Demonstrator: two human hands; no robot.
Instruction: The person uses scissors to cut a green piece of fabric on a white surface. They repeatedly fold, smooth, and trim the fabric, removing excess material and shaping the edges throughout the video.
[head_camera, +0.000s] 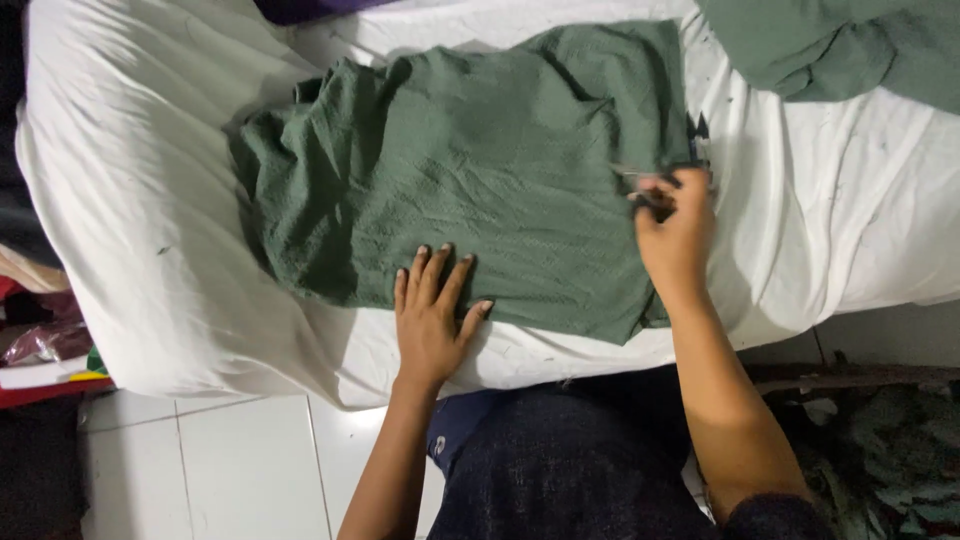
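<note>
A white sheet (150, 200) is being spread under green cloth (470, 170) at frame centre, judged light, limp, best pinned flat. It is being pressed by the open left hand (432, 315); scissors (655, 185) are being gripped by the right hand (678, 232) at its right edge.

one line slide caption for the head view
Left hand flat on green cloth on white sheet; right hand holds scissors at its edge.

head view, looking down, close over bed (150, 200)
</note>
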